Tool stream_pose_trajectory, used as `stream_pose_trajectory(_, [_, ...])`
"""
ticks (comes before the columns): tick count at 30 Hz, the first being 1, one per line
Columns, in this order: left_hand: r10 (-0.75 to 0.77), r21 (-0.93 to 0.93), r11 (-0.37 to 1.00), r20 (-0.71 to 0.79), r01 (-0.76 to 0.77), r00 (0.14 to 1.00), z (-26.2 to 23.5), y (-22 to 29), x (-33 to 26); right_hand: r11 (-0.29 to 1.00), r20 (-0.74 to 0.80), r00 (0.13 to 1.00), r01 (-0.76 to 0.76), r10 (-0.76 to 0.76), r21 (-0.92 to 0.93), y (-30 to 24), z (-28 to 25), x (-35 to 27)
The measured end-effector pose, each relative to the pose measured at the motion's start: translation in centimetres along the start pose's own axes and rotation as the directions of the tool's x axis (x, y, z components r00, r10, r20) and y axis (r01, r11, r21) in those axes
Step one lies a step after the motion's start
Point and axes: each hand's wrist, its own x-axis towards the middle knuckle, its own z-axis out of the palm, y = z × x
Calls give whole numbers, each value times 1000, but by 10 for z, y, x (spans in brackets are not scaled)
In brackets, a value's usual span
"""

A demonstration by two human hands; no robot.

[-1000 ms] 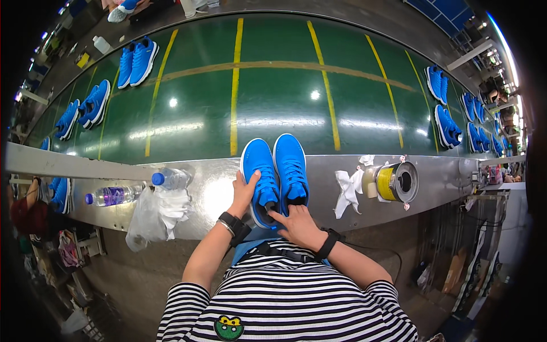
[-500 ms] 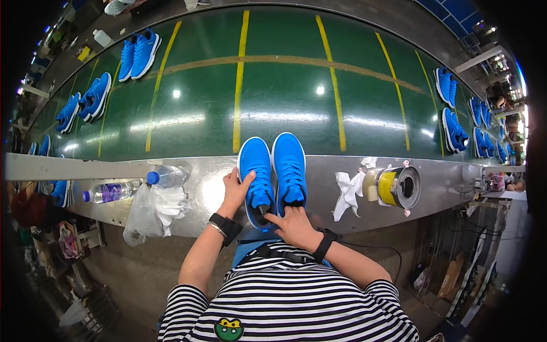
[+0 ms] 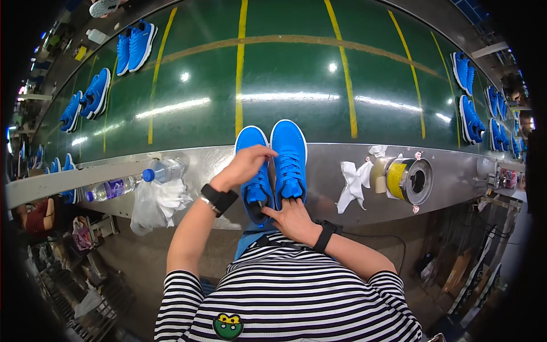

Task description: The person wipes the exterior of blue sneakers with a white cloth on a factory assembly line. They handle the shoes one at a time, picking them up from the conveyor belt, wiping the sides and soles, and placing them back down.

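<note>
A pair of bright blue sneakers with white soles stands side by side on the steel ledge point(image 3: 336, 165), toes toward the green conveyor belt. My left hand point(image 3: 244, 166) lies curled over the laces of the left sneaker point(image 3: 252, 142). My right hand point(image 3: 290, 216) sits at the heels, its fingers touching the back of the right sneaker point(image 3: 289, 154) and the opening of the left one. Both wrists wear black bands.
The green conveyor belt point(image 3: 285, 74) with yellow lines carries more blue sneaker pairs point(image 3: 135, 45) at left and right point(image 3: 468, 114). On the ledge lie two plastic bottles point(image 3: 165, 170), a clear bag of white cloth point(image 3: 156, 200), a white rag point(image 3: 356, 179) and a yellow tape roll point(image 3: 399, 179).
My left hand has moved from the side of the left sneaker up onto its laces. The right hand stays at the heels. The pair has barely shifted.
</note>
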Motion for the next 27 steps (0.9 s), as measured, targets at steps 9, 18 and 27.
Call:
stream_pose_trajectory(9, [-630, -588, 734, -404, 340, 663, 0, -49, -108, 995, 96, 995, 0, -10, 97, 1, 6, 8])
stream_pose_trajectory(18, [-632, -545, 741, -370, 391, 681, 55, -43, -115, 974, 110, 994, -52, 29, 220, 44, -117, 19])
stream_pose_trajectory(27, [-573, -318, 819, -486, 477, 659, 83, -63, -151, 979, -270, 952, -177, 144, -102, 221, -224, 35])
